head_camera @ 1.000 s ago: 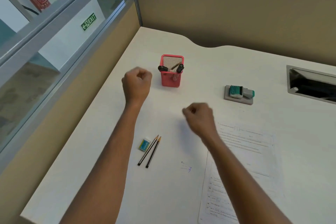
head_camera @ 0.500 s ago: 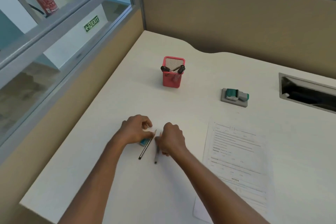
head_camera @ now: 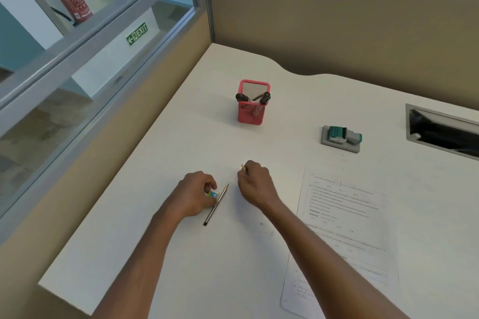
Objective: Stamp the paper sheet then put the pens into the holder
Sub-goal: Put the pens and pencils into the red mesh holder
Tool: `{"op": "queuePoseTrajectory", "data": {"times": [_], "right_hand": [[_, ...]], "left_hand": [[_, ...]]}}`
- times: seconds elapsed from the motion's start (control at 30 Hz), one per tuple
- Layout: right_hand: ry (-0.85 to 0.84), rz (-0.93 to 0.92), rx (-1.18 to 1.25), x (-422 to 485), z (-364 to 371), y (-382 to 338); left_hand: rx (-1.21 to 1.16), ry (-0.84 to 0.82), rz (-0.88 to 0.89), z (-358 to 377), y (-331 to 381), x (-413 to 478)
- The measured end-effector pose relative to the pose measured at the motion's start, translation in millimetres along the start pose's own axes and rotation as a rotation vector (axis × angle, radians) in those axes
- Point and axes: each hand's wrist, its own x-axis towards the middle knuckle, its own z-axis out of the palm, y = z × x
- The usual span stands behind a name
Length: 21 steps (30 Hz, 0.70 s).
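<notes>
A red mesh holder stands at the middle of the white desk, with two black markers leaning in it. My right hand is closed around a pencil whose tip pokes out at the top, lifted a little off the desk. My left hand pinches a small blue eraser against the desk. A second pencil lies on the desk just right of the eraser. The printed paper sheet lies at the right. The green stamp rests on its grey pad behind the sheet.
A grey cable slot is cut into the desk at the far right. Tan partition walls close the back and left sides, with a glass pane above the left one. The desk's near-left corner drops off.
Both hands came down from mid-air to the pencils and eraser. My right hand has picked up one pencil and moved it up and right; my left hand has closed on the eraser.
</notes>
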Motion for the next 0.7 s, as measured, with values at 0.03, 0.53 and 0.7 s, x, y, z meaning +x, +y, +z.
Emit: {"op": "queuePoseTrajectory", "data": {"times": [0.03,0.53,0.7], "right_hand": [[-0.025,0.005,-0.046,1.6,4.3,-2.7],[-0.182,-0.036,0.117,-5.0,5.5,-13.2],[-0.109,-0.256,0.450,-10.0,-47.7,-37.2]], "left_hand": [[0.002,0.016,-0.005,1.5,-0.3,-0.4],[-0.196,0.467,0.179,-49.4,25.8,31.7],[-0.259,0.605,0.389,-91.5,93.0,90.3]]}}
